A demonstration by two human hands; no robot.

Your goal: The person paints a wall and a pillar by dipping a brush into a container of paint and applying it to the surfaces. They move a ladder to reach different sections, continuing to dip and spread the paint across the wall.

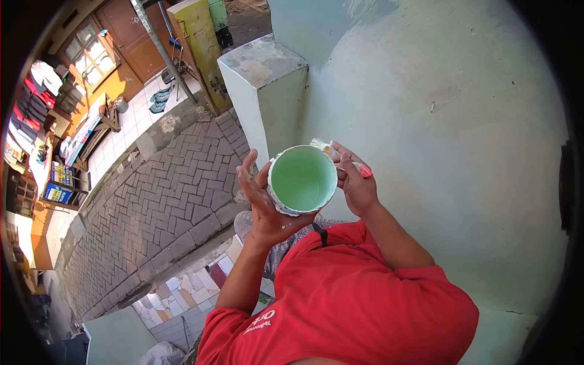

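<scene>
From my remote station I recorded the left hand (271,219) cupped around the near and left sides of a paint tub (283,173), partly open, its fingers spread along the outer wall; whether any finger supported the base I could not tell. The right hand (356,188) was closed in a pinch on a paint-caked tool (365,171), probably a brush, whose pink-red end stood out past the fingers; the rest was largely hidden. The tub sat between the two hands, in front of the red shirt (365,286), with pale green paint (304,185) inside. I judged a slip of the tub to be the chief hazard: pale smears marked the left fingers, and a wet or chalky grip on that curved wall could give way. A tilt toward the body would, in my assessment, put paint on the shirt; a tilt leftward would send it toward the brick paving (164,188) to the left of the hands or the tile mosaic (188,286) below them. The right hand was close beside the rim, so a careless knock there could unsettle the tub. I noted thick crust along that rim, which could flake into the paint if scraped. The pale green wall (462,182) to the right of the hands could catch stray drips from a loaded tool.
</scene>
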